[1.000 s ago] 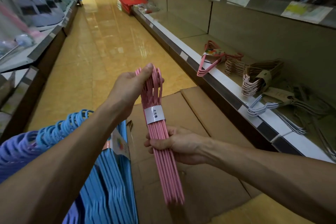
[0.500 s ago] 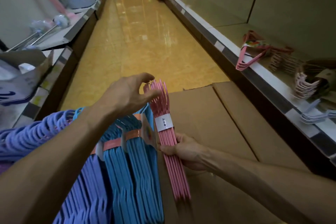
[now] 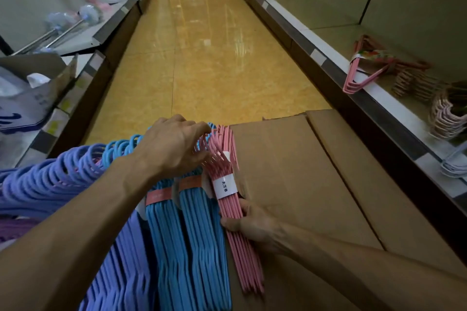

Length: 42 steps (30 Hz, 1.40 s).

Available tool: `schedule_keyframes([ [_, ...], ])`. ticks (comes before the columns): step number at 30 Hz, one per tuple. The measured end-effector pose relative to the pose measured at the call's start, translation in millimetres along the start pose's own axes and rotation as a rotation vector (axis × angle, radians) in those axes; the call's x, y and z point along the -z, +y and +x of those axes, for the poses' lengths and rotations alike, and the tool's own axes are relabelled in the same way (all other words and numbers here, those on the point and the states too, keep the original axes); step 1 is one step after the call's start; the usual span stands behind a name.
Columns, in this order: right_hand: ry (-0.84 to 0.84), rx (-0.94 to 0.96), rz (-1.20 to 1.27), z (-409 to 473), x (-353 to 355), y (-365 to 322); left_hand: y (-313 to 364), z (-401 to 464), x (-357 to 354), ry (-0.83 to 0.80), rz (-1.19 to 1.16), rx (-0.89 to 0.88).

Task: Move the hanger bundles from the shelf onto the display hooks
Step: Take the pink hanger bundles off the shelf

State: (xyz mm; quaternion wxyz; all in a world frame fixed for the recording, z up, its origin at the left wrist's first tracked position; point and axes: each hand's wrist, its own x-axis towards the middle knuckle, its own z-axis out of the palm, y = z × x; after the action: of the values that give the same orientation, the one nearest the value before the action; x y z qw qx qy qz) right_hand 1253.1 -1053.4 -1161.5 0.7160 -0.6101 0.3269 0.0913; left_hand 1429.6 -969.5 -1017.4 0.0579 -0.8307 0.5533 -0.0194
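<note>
Purple hanger bundles hang far left, blue hanger bundles just right of them. Left hand reaches over the blue hooks, fingertips pinching the hook ends of the pink hanger bundle. That bundle has a white label band and sits right beside the blue ones, against a cardboard box. Right hand grips its lower shafts, thumb across the front. On the right-hand shelf: more pink hangers lying flat.
</note>
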Motion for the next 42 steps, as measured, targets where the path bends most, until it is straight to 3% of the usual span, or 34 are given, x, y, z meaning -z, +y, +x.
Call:
schedule_keyframes([
  [7, -0.033, 0.006, -0.207, -0.2, 15.8, -11.7, 4.2, -3.7, 2.8, -0.033, 0.109, 0.037],
  [9, -0.033, 0.011, -0.228, -5.9, 32.5, -18.8, 8.4, -3.7, 5.8, 0.036, 0.067, 0.059],
  [14, 0.13, 0.069, -0.258, -26.9, 89.4, -38.8, 39.4, 10.1, 25.3, 0.316, -0.379, 0.015],
  [21, 0.324, 0.124, -0.115, -49.8, 176.2, -48.2, 106.2, 38.2, 38.0, 0.392, -0.718, -0.066],
  [31, 0.438, 0.186, 0.349, -27.7, 282.4, -81.3, 160.4, 101.1, 37.6, 0.305, -1.176, -0.016],
  [37, 0.585, 0.21, 0.605, 21.8, 326.0, -110.5, 168.8, 129.4, 20.2, 0.256, -1.282, 0.028],
  [42, 0.588, 0.312, 0.878, 49.0, 349.4, -130.0, 166.8, 141.1, 9.1, 0.212, -1.324, 0.095],
])
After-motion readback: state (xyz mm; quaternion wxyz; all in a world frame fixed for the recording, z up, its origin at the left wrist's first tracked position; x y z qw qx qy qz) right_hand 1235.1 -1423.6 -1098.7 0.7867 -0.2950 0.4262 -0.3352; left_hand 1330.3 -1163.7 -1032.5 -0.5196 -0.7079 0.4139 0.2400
